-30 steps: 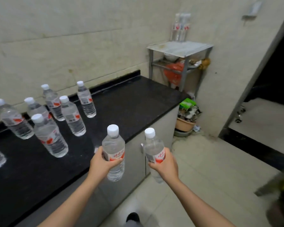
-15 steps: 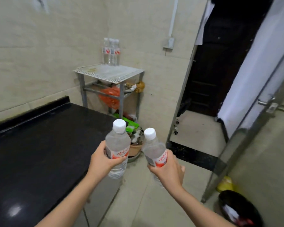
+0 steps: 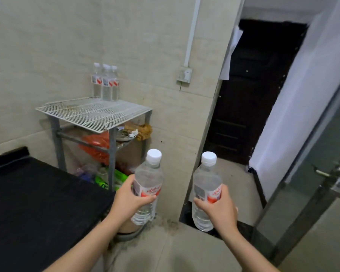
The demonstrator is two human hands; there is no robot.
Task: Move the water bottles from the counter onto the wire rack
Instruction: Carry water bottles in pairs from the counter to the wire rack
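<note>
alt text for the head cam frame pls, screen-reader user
Seen from above, a person's left hand and right hand each hold an upright capped water bottle, left bottle and right bottle, facing a wire rack against a tiled wall. Three bottles already stand at the rack's back corner; a black counter lies at left, a dark doorway at right.

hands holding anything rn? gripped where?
Left hand holds a water bottle around its labelled middle; right hand holds another water bottle likewise.
</note>
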